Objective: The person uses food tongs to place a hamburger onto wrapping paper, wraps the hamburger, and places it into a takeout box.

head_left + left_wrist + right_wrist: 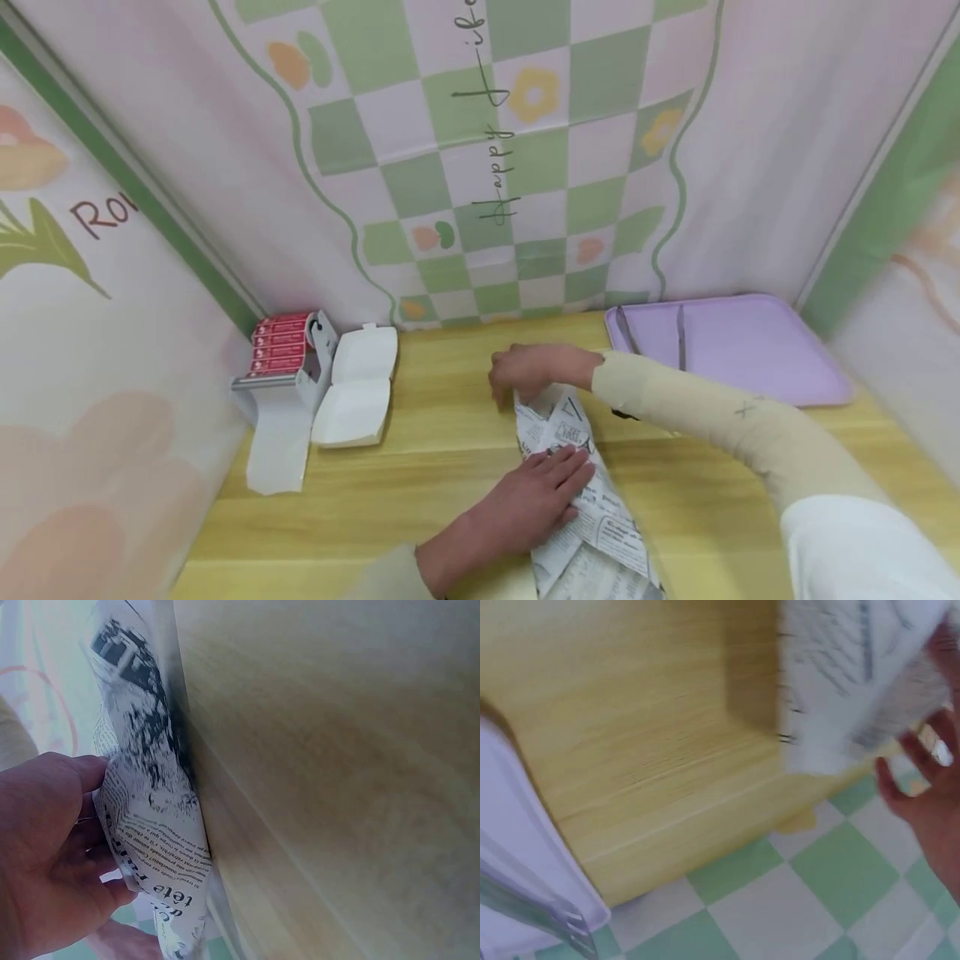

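A long folded piece of newspaper-print wrapping paper point(600, 508) lies on the table, narrowing toward its far end. My left hand point(536, 500) rests flat across its middle, fingers extended. In the left wrist view, the fingers point(94, 840) touch the side of the paper point(150, 772), and its print is partly smeared by blur. At the far end my right hand point(525, 371) bends down over the paper's tip. The right wrist view shows the paper's blurred end point(832, 690) between the thumb and fingers of my right hand point(930, 787). Whatever lies inside the paper is hidden.
A purple tray point(765, 350) with metal cutlery point(682, 337) stands at the back right. At the back left are a roll dispenser point(281, 350) with a white strip hanging out and an opened white box point(360, 383). A patterned cloth wall point(525, 167) closes the table's back.
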A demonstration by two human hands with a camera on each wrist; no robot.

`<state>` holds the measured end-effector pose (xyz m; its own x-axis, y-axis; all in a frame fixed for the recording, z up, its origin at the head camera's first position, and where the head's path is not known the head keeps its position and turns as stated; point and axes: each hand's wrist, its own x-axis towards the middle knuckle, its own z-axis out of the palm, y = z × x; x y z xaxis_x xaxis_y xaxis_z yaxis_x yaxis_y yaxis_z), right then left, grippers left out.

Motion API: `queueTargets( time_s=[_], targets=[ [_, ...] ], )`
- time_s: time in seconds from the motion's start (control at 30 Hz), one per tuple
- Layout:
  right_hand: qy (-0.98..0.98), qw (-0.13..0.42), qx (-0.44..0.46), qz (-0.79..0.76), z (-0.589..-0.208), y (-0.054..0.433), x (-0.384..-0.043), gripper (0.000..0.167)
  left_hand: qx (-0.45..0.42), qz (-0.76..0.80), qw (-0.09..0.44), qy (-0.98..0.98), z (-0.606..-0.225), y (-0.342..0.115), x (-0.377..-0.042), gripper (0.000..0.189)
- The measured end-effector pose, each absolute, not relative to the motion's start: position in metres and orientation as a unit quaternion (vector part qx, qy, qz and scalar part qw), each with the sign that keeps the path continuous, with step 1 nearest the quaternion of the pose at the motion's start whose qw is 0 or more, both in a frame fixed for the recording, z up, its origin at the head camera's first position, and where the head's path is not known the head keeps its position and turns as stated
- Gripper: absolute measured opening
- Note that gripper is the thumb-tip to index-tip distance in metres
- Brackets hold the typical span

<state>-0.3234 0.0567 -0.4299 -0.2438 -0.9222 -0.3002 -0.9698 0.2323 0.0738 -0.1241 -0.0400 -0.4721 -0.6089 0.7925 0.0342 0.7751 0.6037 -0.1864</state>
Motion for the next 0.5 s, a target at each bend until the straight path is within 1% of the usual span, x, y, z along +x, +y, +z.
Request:
queueTargets(
  time_s=[0.1, 0.13, 0.17, 0.23, 0.3, 0.33, 0.37, 0.4, 0.43, 0.5],
  targets=[
    [0.729, 0.014, -0.660, 0.183, -0.442, 0.058, -0.324, 0.013, -0.445, 0.080, 0.057, -0.890, -0.473, -0.037, -0.123, 0.058],
    [0.711, -0.014, -0.676, 0.195, -0.446, 0.060, -0.325, 0.008, -0.446, 0.081, 0.057, -0.890, -0.473, -0.037, -0.123, 0.057],
    [0.697, -0.039, -0.688, 0.200, -0.449, 0.062, -0.326, 0.007, -0.446, 0.082, 0.056, -0.890, -0.473, -0.037, -0.123, 0.057],
    [0.678, -0.086, -0.702, 0.199, -0.453, 0.065, -0.331, 0.013, -0.442, 0.084, 0.053, -0.892, -0.472, -0.037, -0.123, 0.057],
    [0.685, -0.110, -0.698, 0.180, -0.455, 0.067, -0.339, 0.019, -0.437, 0.083, 0.049, -0.894, -0.471, -0.038, -0.123, 0.058],
    [0.700, -0.109, -0.687, 0.161, -0.454, 0.068, -0.343, 0.021, -0.435, 0.084, 0.048, -0.895, -0.471, -0.039, -0.123, 0.058],
    [0.722, -0.096, -0.671, 0.138, -0.453, 0.070, -0.348, 0.021, -0.434, 0.083, 0.048, -0.896, -0.471, -0.040, -0.123, 0.057],
    [0.749, -0.070, -0.649, 0.111, -0.451, 0.072, -0.353, 0.021, -0.434, 0.082, 0.048, -0.896, -0.471, -0.040, -0.123, 0.057],
    [0.776, -0.036, -0.625, 0.080, -0.450, 0.074, -0.359, 0.021, -0.435, 0.081, 0.048, -0.895, -0.471, -0.041, -0.124, 0.057],
    [0.823, 0.056, -0.565, 0.010, -0.446, 0.081, -0.369, 0.021, -0.439, 0.078, 0.048, -0.894, -0.472, -0.041, -0.124, 0.057]
  ],
)
